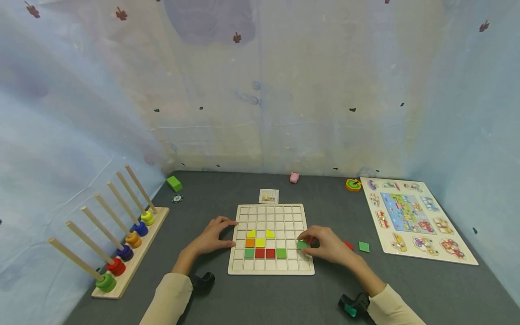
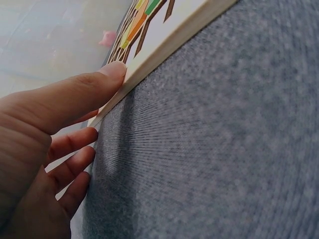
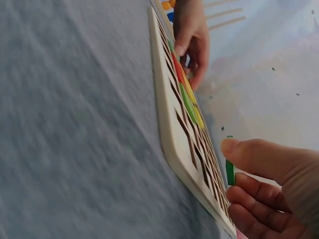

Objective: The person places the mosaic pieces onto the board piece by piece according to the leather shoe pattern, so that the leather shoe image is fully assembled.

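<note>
Right hand (image 1: pixel 329 247) is pinching a green tile (image 1: pixel 302 244) over the grid board (image 1: pixel 271 268), at its right edge. Left hand (image 1: pixel 213 237), fingers straight, is bracing the board's left edge. Judgement: lowering the tile flat and square should seat it. Loose green tile (image 1: pixel 364 247) and red tile (image 1: pixel 348 245) are lying nearby, obstructing nothing.

Both forearms in cream sleeves reach forward, wrists low. The left hand (image 1: pixel 211 237) lies with relaxed, nearly straight fingers, thumb (image 2: pixel 75 94) stretched forward and pressing. The right hand (image 1: pixel 327 244) arches with knuckles up, thumb (image 3: pixel 259 154) and curled fingertips pinching together, well apart from the left hand.
</note>
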`<state>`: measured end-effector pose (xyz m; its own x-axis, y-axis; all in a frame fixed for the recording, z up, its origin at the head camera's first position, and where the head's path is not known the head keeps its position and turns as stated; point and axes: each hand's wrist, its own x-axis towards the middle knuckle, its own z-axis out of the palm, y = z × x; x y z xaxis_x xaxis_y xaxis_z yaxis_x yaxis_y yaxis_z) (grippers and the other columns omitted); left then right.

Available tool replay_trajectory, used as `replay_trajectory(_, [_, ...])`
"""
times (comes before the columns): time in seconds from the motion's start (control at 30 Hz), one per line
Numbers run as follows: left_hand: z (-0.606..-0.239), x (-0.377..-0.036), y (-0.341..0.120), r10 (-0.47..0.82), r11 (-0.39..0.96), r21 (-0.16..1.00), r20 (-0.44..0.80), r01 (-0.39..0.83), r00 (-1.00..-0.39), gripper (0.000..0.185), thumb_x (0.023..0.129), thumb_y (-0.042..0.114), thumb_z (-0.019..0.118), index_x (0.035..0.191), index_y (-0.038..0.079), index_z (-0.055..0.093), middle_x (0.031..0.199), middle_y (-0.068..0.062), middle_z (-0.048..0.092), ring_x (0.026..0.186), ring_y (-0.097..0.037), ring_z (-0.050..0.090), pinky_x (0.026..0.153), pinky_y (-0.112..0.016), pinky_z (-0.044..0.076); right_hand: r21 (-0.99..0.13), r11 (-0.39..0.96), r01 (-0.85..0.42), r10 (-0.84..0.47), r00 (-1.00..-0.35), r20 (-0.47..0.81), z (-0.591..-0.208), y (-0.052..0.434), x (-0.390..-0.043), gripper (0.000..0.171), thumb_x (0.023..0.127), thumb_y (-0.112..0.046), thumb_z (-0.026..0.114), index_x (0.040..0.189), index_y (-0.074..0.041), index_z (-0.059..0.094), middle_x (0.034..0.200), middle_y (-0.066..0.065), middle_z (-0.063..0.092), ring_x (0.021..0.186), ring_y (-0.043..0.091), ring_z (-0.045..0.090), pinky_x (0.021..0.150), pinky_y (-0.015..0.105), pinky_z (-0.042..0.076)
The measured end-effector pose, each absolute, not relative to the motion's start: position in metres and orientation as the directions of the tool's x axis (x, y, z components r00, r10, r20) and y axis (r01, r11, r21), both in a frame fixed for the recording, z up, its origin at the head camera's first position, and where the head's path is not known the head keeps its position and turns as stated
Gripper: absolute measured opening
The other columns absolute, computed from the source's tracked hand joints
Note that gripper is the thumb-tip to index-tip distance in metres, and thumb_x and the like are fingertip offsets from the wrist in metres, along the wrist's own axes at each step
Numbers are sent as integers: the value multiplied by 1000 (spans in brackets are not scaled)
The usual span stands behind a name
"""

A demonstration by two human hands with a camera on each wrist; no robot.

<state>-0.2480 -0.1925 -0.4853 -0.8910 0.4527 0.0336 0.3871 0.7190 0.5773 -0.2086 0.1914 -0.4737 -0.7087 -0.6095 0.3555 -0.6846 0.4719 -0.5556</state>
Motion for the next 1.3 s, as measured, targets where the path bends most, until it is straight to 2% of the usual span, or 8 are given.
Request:
replay_trajectory(0.4, [-484, -247, -191, 447, 723, 577, 28, 380, -894, 61, 78, 37, 75, 132, 18, 53, 127, -5, 44, 114, -24, 39, 94, -51, 34, -600, 392, -698, -666, -665, 338, -479, 170, -203, 16, 75, -17, 79, 88, -12, 69, 84, -1, 65, 73, 11, 58, 64, 22, 47])
replay_trajectory(0.63, [-480, -246, -191, 455, 715, 581, 34, 388, -890, 61, 79, 34, 74, 132, 16, 53, 128, -6, 44, 115, -25, 38, 95, -51, 33, -535, 401, -743, -701, -625, 343, -478, 175, -207, 10, 79, -15, 75, 89, -16, 74, 91, -4, 62, 82, 10, 55, 69, 26, 46])
replay_trajectory(0.93, [-481, -247, -192, 458, 718, 574, 35, 393, -888, 61, 79, 34, 75, 132, 15, 53, 126, -6, 44, 114, -26, 38, 95, -52, 33, -447, 420, -790, -667, -603, 439, -486, 170, -210, 11, 75, -18, 78, 84, -18, 73, 87, -6, 65, 88, 10, 53, 77, 31, 43])
replay_trajectory(1.1, [-483, -248, -192, 463, 718, 569, 41, 401, -886, 61, 78, 34, 75, 132, 15, 53, 126, -7, 44, 113, -26, 38, 94, -51, 33, -438, 448, -780, -661, -618, 426, -484, 170, -208, 9, 76, -21, 78, 82, -20, 73, 90, -5, 60, 89, 10, 49, 76, 30, 41])
replay_trajectory(1.3, [-484, -249, -192, 468, 715, 570, 40, 405, -883, 61, 78, 35, 75, 132, 16, 53, 127, -7, 44, 113, -26, 38, 95, -51, 33, -459, 464, -758, -622, -647, 441, -478, 180, -207, 14, 79, -19, 75, 93, -17, 71, 96, -3, 59, 90, 11, 50, 75, 30, 42])
